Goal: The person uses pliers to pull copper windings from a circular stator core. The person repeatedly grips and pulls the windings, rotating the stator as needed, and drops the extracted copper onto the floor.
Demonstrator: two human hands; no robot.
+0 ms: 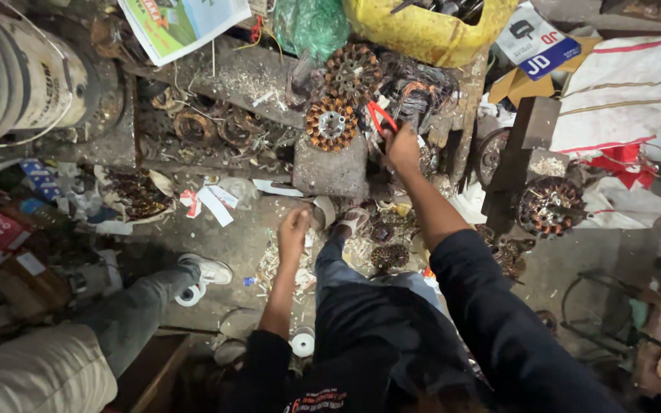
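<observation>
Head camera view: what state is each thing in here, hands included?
Right hand: stretched forward, gripping red-handled pliers.
Left hand: loosely closed over the floor, whether it holds anything cannot be told.
Copper-wound stator: lying flat on the concrete block, next to the pliers.
Second stator: lying on the right, untouched.
Yellow tub: open, holding dark parts.
White tape roll: lying flat on the floor.
</observation>
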